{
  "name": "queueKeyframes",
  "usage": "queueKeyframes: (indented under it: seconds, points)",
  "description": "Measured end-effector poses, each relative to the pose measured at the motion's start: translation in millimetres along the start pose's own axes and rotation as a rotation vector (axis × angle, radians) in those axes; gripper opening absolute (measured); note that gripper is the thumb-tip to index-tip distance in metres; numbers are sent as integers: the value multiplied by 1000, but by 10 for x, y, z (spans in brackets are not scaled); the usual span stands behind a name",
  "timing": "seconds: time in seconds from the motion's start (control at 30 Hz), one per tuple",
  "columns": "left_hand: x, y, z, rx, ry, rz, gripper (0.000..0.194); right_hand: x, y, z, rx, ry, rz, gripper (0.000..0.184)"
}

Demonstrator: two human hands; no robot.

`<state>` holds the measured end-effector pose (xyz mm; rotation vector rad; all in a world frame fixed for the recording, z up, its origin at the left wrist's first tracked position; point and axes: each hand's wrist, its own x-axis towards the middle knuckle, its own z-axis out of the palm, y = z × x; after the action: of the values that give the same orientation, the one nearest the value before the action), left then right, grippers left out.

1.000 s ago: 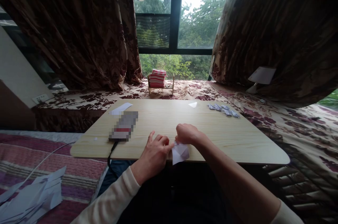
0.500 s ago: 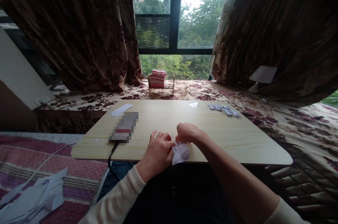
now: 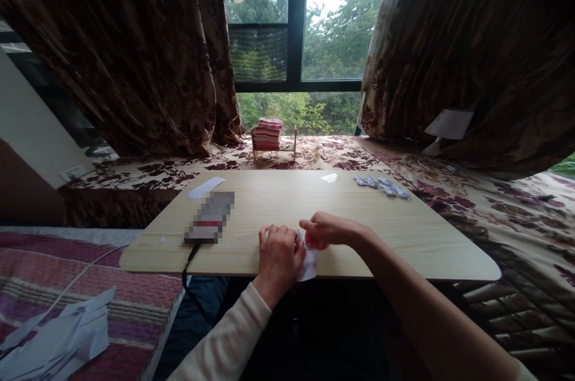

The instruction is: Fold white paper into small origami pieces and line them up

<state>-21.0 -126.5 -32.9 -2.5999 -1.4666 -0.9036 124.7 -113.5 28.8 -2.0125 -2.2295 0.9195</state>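
Holding small white paper piece (image 3: 309, 265) at near edge of pale wood-grain tabletop (image 3: 381, 243), in curled, narrowed fingers of bare left hand (image 3: 281, 249) and bare right hand (image 3: 324, 230) (pinch partly hidden). Best to align edges, press evenly, avoid tugging.

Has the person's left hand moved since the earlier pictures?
Yes: the left hand has shifted to the right, farther from the pixelated device lying on the table.
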Motion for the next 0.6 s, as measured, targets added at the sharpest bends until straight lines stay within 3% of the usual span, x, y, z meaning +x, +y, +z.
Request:
queueKeyframes:
  seconds: [0.13, 0.27, 0.37, 0.6]
  points:
    - [5, 3, -3, -13, -3, 0, 12, -397, 168, 233, -86, 193, -115, 31]
    - [5, 25, 0, -21, -13, 1, 10, -572, 318, 472, -245, 362, -216, 47]
    - [-4, 39, -3, -21, -18, 4, 8, -534, 336, 528, -374, 392, -254, 60]
    - [-14, 59, 0, -56, -19, 0, 10, -506, 232, 575, -606, 399, -188, 46]
